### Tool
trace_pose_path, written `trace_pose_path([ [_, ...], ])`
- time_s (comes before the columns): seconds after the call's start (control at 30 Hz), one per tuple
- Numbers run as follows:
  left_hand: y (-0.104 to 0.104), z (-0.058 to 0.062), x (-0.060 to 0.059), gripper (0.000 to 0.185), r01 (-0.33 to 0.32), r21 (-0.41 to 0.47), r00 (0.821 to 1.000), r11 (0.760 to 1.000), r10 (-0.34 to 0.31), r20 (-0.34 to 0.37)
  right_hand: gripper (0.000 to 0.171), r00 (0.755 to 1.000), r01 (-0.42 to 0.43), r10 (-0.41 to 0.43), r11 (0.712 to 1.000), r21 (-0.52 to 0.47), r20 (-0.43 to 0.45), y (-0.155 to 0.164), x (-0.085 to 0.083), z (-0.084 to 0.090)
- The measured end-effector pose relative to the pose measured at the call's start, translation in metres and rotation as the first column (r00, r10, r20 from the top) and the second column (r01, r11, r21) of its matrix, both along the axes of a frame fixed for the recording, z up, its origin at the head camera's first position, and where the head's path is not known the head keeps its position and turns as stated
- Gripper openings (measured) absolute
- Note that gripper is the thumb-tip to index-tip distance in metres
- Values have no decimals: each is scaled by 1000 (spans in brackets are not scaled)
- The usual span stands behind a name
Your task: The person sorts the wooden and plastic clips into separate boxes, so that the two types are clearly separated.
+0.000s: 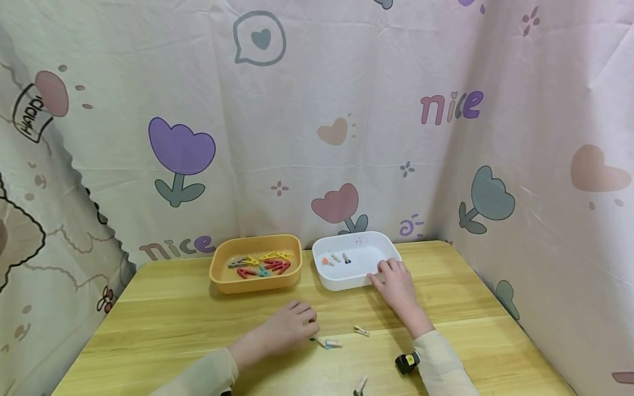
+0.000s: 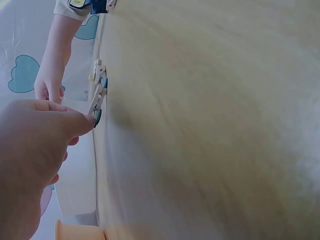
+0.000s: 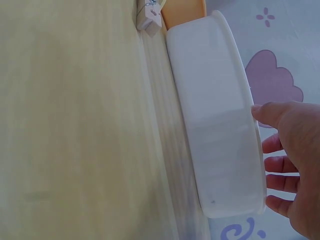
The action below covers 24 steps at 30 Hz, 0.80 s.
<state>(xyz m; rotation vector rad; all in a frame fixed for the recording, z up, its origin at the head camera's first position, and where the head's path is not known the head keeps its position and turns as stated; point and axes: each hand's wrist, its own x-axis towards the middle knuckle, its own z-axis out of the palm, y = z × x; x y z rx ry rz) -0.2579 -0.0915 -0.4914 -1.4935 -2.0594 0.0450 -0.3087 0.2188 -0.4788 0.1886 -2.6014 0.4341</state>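
Observation:
My left hand (image 1: 292, 324) is low over the table. In the left wrist view, its thumb and forefinger pinch a small wooden clothespin (image 2: 97, 104) with a dark green ornament. Another wooden clothespin with a pale blue ornament (image 1: 333, 344) lies just beyond the fingers. My right hand (image 1: 396, 283) is at the front right corner of the white tray (image 1: 342, 284). Its thumb rests at the rim, the other fingers spread along it, and no clothespin shows in this hand. Inside the tray lie several small clothespins, one with an orange ornament (image 1: 324, 261).
Left of the white tray stands a yellow tray (image 1: 255, 287) with red, yellow, blue and grey plastic clips. Single wooden clothespins lie on the table at centre (image 1: 361, 330) and near the front (image 1: 360, 386). A patterned curtain (image 1: 277, 165) hangs behind the table.

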Motion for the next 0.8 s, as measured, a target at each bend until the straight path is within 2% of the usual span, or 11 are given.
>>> trace_pose_path([
  [0.2, -2, 4, -3, 4, -38, -8, 999, 999, 38, 10, 30, 1000, -6, 6, 1000, 6, -5, 0, 0, 0],
  [0.43, -5, 11, -10, 5, -84, 23, 996, 996, 84, -31, 30, 1000, -4, 4, 1000, 8, -8, 0, 1, 1],
  [0.67, -8, 18, -16, 7, -154, 30, 988, 988, 154, 0, 30, 1000, -7, 8, 1000, 14, -19, 1, 0, -1],
  [0.8, -9, 21, -21, 5, -168, 71, 986, 983, 167, 10, 30, 1000, -11, 11, 1000, 12, -28, 0, 0, -1],
])
